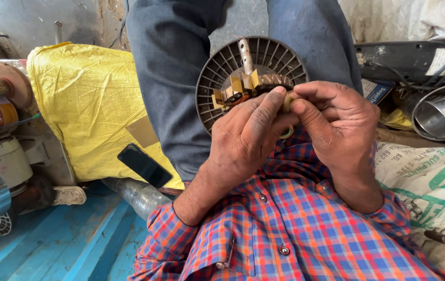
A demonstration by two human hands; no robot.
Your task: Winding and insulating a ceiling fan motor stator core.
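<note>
Copper-wound fan motor (251, 80) sits just beyond both hands' (253, 136) closed grip on its winding edge.

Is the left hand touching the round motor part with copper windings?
Touching. In the head view, the left hand's fingers lie directly on the wound core of the round motor part, with no gap visible.

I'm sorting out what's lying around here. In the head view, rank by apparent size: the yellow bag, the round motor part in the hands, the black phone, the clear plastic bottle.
1. yellow bag
2. round motor part
3. and 4. black phone and clear plastic bottle: too close to rank, and the bottle is partly hidden.
</note>
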